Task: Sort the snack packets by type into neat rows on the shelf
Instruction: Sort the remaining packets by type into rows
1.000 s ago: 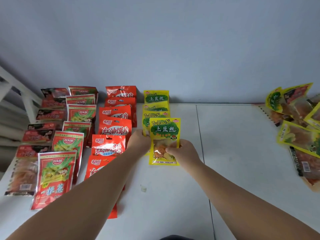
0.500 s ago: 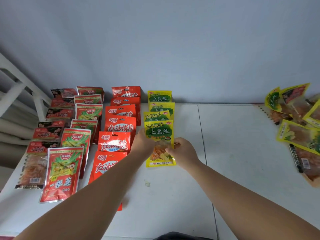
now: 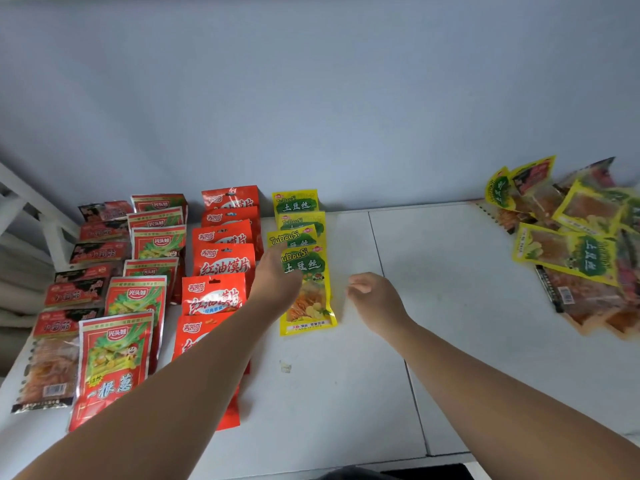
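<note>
Since 0.5 s ago the right hand (image 3: pixel 375 301) has been taken off the yellow packet (image 3: pixel 310 299). It is now held just right of it, apart, fingers loosely curled, nothing gripped. The packet is laid flat on the shelf (image 3: pixel 450 306) at the front of the yellow row (image 3: pixel 296 202), overlapping the one behind. The left hand (image 3: pixel 277 282) is seen over the packet's top-left corner, motion-blurred, so whether that corner is pinched, pressed or merely covered cannot be told. Risks, as judged: if the left hand is drawn back with contact kept, the packet could be pulled askew or slid into the orange row (image 3: pixel 225 261) just beside it, since glossy film is expected to slide easily. The overlapped packets behind could be nudged out of line by the same sweep. The left forearm lies over the orange row's front packets, which could be shifted on withdrawal. The unsorted pile (image 3: pixel 571 251) at far right is mixed and overlapped, so neighbours may be dragged along when the next one is pulled.
</note>
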{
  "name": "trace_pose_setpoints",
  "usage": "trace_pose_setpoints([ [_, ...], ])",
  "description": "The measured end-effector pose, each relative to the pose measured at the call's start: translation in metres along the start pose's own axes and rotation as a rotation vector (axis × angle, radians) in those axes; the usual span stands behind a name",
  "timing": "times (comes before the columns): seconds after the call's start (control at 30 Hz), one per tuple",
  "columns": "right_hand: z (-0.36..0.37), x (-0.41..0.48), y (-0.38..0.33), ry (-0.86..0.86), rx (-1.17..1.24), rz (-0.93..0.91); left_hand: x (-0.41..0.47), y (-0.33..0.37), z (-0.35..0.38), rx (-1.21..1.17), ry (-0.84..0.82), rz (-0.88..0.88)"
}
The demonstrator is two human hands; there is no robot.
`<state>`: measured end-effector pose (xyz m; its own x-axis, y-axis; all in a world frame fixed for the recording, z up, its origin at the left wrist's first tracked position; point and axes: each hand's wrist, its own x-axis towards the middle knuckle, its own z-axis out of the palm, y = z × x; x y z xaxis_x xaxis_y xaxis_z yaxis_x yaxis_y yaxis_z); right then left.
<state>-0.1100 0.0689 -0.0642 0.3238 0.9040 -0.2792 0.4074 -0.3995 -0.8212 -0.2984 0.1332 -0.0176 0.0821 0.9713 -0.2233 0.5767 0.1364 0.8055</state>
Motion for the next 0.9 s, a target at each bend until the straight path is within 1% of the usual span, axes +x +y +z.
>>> trace_pose_setpoints([
  [0.07, -0.014, -0.005, 0.002, 0.031, 0.003, -0.007, 0.0, 0.009, 0.007, 0.056, -0.007, 0.097],
  [0.13, -0.032, -0.01, 0.005, 0.058, 0.004, 0.001, -0.003, 0.019, 0.018, 0.08, -0.051, 0.159],
  [0.27, -0.079, -0.023, 0.017, 0.122, 0.012, 0.034, -0.013, 0.041, 0.051, 0.083, -0.198, 0.214],
  [0.43, -0.152, -0.05, 0.045, 0.215, -0.001, 0.055, -0.034, 0.081, 0.105, 0.111, -0.304, 0.292],
  [0.7, -0.274, -0.127, 0.124, 0.353, 0.033, 0.151, -0.092, 0.147, 0.215, 0.138, -0.45, 0.414],
  [0.9, -0.335, -0.181, 0.189, 0.418, 0.088, 0.217, -0.147, 0.171, 0.294, 0.195, -0.55, 0.428],
])
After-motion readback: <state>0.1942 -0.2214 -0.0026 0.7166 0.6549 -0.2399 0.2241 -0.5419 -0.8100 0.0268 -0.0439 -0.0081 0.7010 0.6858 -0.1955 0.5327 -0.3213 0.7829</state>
